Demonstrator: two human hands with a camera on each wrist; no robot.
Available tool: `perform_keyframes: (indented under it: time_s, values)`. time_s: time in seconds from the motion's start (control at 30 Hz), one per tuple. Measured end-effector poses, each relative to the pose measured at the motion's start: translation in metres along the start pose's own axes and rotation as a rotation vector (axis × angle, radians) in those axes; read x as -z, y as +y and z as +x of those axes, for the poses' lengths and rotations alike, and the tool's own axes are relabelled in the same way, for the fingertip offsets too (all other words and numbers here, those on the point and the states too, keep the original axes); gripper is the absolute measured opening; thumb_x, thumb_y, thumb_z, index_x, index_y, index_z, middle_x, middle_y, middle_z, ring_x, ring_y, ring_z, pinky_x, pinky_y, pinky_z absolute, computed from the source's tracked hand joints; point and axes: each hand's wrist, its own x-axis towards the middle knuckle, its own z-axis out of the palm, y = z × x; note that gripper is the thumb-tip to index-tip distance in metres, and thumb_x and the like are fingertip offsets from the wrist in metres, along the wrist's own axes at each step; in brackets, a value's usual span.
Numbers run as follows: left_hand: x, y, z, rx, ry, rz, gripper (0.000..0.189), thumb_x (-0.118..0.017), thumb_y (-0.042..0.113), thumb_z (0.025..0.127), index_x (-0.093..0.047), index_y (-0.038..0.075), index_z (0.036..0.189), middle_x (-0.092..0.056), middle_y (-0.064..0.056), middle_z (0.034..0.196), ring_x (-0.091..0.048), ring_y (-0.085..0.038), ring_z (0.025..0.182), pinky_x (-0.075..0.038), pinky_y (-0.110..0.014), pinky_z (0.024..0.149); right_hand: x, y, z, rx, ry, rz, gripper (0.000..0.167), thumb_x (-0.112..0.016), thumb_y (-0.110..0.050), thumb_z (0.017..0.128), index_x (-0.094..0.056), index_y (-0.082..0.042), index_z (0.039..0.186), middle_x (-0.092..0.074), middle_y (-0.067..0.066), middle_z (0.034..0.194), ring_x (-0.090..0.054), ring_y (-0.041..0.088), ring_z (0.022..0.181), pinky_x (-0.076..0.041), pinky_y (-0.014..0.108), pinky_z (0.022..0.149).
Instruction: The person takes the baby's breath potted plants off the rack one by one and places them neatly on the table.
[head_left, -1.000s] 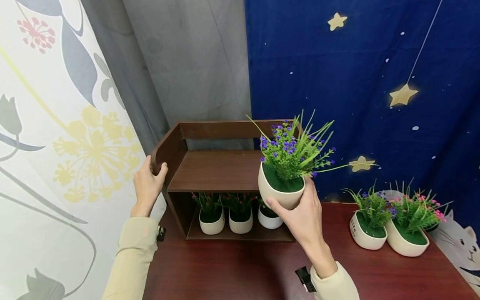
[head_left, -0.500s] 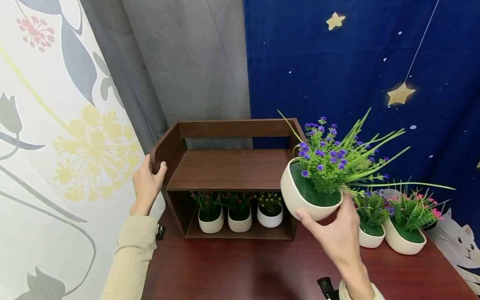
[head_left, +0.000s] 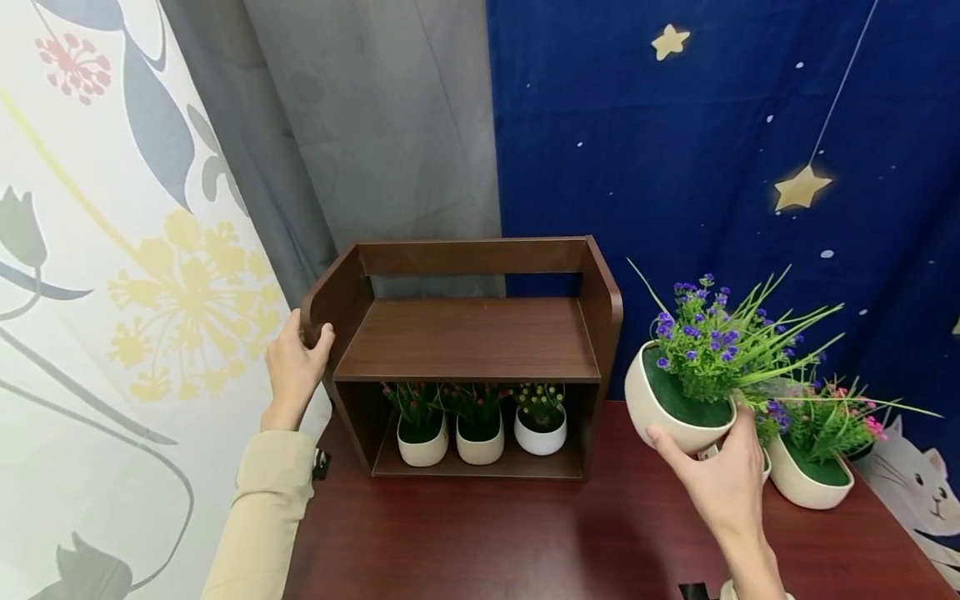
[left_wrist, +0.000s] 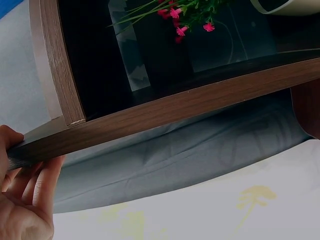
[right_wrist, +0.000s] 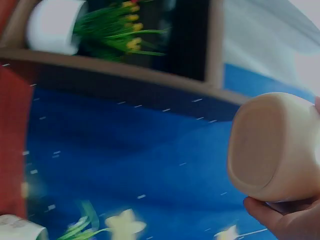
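I see the right hand (head_left: pixel 722 479) gripping a rounded cream pot of purple flowers (head_left: pixel 673 422), tilted in the air right of the dark-brown wooden shelf (head_left: pixel 465 337), whose side the left hand (head_left: pixel 296 369) grips. If fingers slip, the pot may hit the dark-red table (head_left: pixel 495 533).
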Motion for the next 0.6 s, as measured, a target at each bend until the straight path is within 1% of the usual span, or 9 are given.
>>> perform_keyframes:
  time_s: [0.17,0.37,0.5,0.6]
  values:
    - [0.0,-0.001,0.0,-0.002,0.002,0.0,0.018,-0.062,0.012,0.084,-0.046,0.005,0.077,-0.037,0.0,0.046,-0.034,-0.018,0.037,-0.025,-0.031,0.042,-0.011,0.034,-0.002,-0.041,-0.022,-0.018,0.084,-0.084,-0.021,0.062,-0.039,0.001,0.129,-0.05,0.022,0.115,-0.046,0.038,0.107,-0.031,0.051,0.084]
    - [0.0,0.0,-0.001,-0.001,0.0,0.004,0.018,-0.062,0.012,0.084,-0.047,0.005,0.077,-0.038,-0.001,0.046,-0.034,-0.018,0.037,-0.026,-0.032,0.043,-0.028,0.077,-0.005,-0.083,-0.062,-0.042,0.09,-0.083,-0.02,0.063,-0.033,0.006,0.133,-0.045,0.027,0.122,-0.043,0.04,0.113,-0.031,0.051,0.089]
    - [0.0,0.001,0.0,0.006,-0.001,0.006,0.017,-0.062,0.012,0.084,-0.048,0.005,0.078,-0.04,-0.001,0.047,-0.035,-0.019,0.037,-0.026,-0.032,0.043,-0.039,0.101,-0.009,-0.115,-0.096,-0.048,0.094,-0.082,-0.02,0.064,-0.028,0.008,0.136,-0.039,0.03,0.128,-0.039,0.043,0.117,-0.03,0.053,0.092]
    - [0.0,0.001,0.0,0.006,0.0,0.002,0.017,-0.062,0.013,0.084,-0.048,0.005,0.078,-0.041,-0.003,0.048,-0.036,-0.02,0.038,-0.027,-0.033,0.044,-0.044,0.116,-0.012,-0.114,-0.109,-0.041,0.095,-0.081,-0.018,0.065,-0.026,0.01,0.136,-0.037,0.031,0.13,-0.037,0.044,0.119,-0.029,0.054,0.094]
